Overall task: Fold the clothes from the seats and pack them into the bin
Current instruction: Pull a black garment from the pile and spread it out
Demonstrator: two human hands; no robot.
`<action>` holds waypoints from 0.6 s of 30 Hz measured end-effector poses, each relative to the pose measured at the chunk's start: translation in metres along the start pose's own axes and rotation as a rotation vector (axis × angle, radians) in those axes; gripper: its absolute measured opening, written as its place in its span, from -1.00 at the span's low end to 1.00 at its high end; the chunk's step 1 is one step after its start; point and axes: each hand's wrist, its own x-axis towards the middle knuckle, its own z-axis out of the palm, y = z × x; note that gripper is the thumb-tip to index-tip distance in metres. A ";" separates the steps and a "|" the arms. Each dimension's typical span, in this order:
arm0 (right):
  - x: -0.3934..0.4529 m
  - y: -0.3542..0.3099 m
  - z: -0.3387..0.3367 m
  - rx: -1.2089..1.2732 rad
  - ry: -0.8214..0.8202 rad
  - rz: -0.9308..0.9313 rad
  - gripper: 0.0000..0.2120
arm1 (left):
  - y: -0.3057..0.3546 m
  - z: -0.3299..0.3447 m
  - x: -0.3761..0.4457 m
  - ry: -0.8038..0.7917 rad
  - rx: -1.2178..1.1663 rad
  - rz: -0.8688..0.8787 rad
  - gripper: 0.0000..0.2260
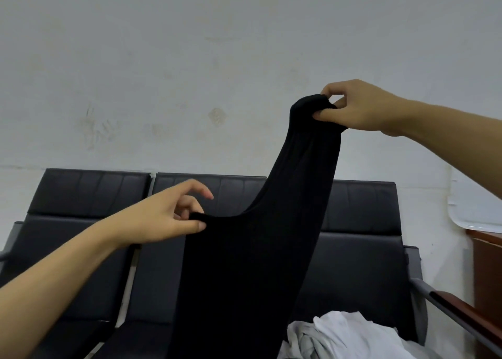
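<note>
The person holds a black garment (252, 263) up in the air in front of a row of black seats (89, 223). The right hand (355, 107) is raised high and has its fingers curled round a bunched top end of the cloth, gripping it firmly. The left hand (168, 219) sits lower and to the side, pinching another top edge of the same garment between thumb and fingers, with the index finger lifted free of the fabric. Between the two hands the cloth sags in a curve, and below them it hangs long and unfolded, running out of the bottom of the view.

Below the right hand, on the seat to that side, lies a crumpled heap of white clothing (350, 337), not yet touched or folded. The bin is not in view, so it cannot be told whether anything has been packed.

Judging from this, the task looks to be at an early or middle stage: the black garment is only being spread out for its first fold, with folding and packing of it to come, and at least the white heap remains on the seats after that.
</note>
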 end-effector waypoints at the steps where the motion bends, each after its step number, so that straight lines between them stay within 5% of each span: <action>1: 0.000 0.001 0.001 -0.003 0.036 -0.014 -0.89 | 0.003 -0.003 -0.003 -0.037 -0.032 -0.045 -0.66; 5: -0.001 0.000 0.004 0.018 0.107 -0.065 -0.87 | 0.013 0.003 -0.010 -0.389 -0.020 -0.144 -0.79; 11: 0.003 0.006 0.027 -0.346 0.122 -0.155 -0.87 | 0.019 0.021 -0.012 -0.284 -0.007 -0.016 -0.89; 18: 0.008 0.033 0.083 -0.490 0.071 -0.158 -0.75 | 0.030 0.054 -0.023 -0.558 -0.368 0.061 -0.87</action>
